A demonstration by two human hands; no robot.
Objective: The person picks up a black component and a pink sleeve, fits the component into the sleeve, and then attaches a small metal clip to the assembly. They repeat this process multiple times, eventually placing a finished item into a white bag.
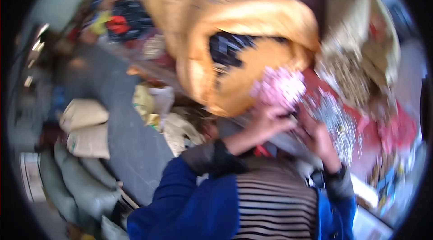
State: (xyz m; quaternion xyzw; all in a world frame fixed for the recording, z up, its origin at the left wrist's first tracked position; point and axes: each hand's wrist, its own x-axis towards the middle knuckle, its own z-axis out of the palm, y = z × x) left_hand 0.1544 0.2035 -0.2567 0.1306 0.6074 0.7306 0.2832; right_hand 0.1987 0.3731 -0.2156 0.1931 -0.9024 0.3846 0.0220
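Observation:
A round, ruffled pink bunch (279,87), which looks like artificial flowers, is held up before my chest. My left hand (270,122) is closed round its lower end. Close beside it, my right hand (316,134) is bent in toward the base of the bunch; motion smears its fingers, and I cannot tell what they grip. Just beyond the bunch lies a large orange sack (252,12) with its mouth toward me and black plastic-like pieces (228,47) inside. A heap of thin silvery strands (333,120) lies on the red surface to the right of my hands.
A pale sack (345,19) with thin tan stalks (349,80) stands at the far right, near pink plastic (397,129). On the left, beige folded sacks (89,127) and stuffed grey-green sacks (83,183) rest by the grey floor (131,154). Cream scraps (178,131) lie nearer me.

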